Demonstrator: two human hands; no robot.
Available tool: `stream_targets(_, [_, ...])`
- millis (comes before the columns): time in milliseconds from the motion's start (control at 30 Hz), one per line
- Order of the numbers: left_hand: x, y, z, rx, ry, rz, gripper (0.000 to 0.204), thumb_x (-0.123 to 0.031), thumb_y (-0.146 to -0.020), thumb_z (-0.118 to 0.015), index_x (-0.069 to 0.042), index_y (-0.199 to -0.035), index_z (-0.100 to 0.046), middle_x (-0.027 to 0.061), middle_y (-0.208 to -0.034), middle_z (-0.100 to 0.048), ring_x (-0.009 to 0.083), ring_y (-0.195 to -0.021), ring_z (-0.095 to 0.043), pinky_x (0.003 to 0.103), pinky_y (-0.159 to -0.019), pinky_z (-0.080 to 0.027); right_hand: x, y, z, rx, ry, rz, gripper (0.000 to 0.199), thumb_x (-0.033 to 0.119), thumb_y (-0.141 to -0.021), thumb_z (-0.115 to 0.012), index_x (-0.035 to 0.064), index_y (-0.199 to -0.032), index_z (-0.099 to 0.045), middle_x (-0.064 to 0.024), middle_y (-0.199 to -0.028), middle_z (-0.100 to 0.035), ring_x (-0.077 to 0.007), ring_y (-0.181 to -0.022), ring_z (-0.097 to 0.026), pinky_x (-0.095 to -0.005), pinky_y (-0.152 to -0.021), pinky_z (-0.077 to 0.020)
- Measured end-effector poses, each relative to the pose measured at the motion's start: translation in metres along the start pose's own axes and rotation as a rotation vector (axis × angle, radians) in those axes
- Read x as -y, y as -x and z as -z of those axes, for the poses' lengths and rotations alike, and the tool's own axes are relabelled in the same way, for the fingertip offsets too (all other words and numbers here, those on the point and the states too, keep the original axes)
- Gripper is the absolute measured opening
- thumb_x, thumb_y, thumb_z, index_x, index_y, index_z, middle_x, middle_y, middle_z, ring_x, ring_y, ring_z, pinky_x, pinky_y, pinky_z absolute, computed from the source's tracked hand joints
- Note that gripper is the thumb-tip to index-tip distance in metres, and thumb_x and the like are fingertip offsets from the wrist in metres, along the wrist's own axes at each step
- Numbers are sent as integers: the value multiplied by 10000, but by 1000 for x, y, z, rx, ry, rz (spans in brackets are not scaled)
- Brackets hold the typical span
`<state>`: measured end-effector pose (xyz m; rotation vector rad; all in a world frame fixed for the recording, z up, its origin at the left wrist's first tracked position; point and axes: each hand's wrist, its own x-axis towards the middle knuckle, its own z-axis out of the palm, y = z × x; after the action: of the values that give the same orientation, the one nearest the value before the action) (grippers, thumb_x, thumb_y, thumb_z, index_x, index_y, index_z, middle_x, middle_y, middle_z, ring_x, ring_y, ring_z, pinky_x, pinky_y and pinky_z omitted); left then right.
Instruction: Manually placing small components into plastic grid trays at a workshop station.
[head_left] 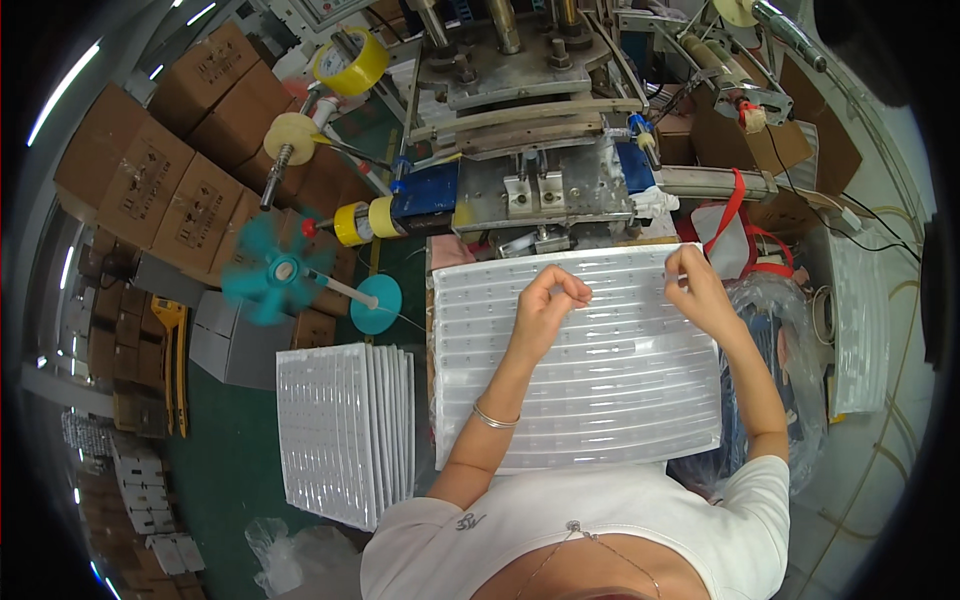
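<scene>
Hands are seen over a large white ribbed sheet [600, 380] that lies flat on the tabletop directly in front of the person, its far edge against the base of a metal machine [540, 180]. The sheet's ribs run left to right, so its long axis is taken as crosswise to the forearms.

Left hand [548, 300]: set on the sheet's upper middle, fingers [570, 288] curled together, thumb against fingertips; whether anything small is pinched there cannot be told. A thin bangle [494, 418] is worn on that wrist.

Right hand [698, 285]: at the sheet's far right corner, fingers closed on the edge there.

The far edge is nearer the right hand; the left sits further inward. A stack of similar white sheets [345, 440] stands well apart to the left, below the tabletop, with a teal spool [270, 270] beyond it.
</scene>
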<state>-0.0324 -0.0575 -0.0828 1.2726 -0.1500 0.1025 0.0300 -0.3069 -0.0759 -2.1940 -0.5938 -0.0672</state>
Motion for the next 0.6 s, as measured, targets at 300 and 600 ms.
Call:
stream_targets(300, [-15, -33, 17, -369, -1065, -311, 222, -127, -826, -540, -87, -1032, -610, 102, -921, -607, 264, -787, -609, 338, -673, -490, 20, -30, -13, -113, -324, -59, 189, 115, -844, -620, 22, -994, -552, -82, -1124, -545, -160, -865, -558, -255, -694, -490])
stream_targets(600, [-41, -139, 24, -245, -1746, -424, 361, -385, -792, -652, -125, -1042, -663, 131, -884, -597, 307, -632, -613, 391, -619, -449, 49, -88, -31, -304, -211, 146, 243, 82, -825, -644, 28, -1058, -606, -97, -1026, -630, -178, -775, -609, -262, -681, -519])
